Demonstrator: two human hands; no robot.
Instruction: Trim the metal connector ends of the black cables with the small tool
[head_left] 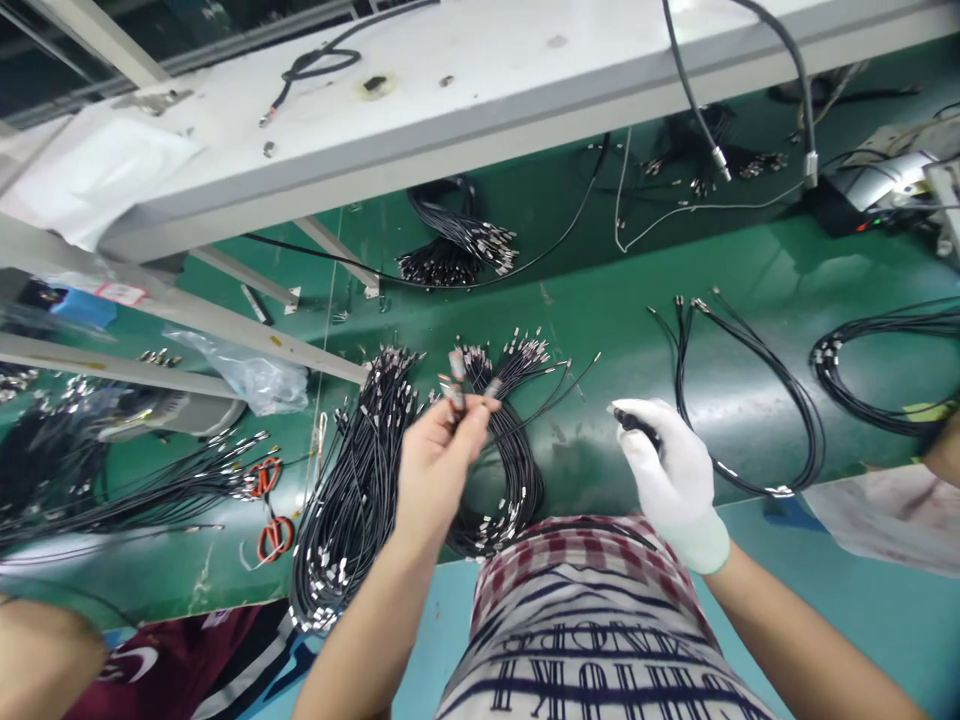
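The bare left hand [439, 450] pinches a few metal-tipped black cables [469, 385] above the near middle bundle [502, 470] on the green belt [585, 330]. The gloved right hand [671, 470] is closed round a dark cable end [637, 425] to the right. Loose loops below could snag and drag the bundle off the near edge.

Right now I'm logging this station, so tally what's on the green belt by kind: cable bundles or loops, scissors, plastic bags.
Cable bundles or loops: 8, including the bundle beside the left hand and the loop by the gloved right hand
Scissors: 1
Plastic bags: 1
Total: 10
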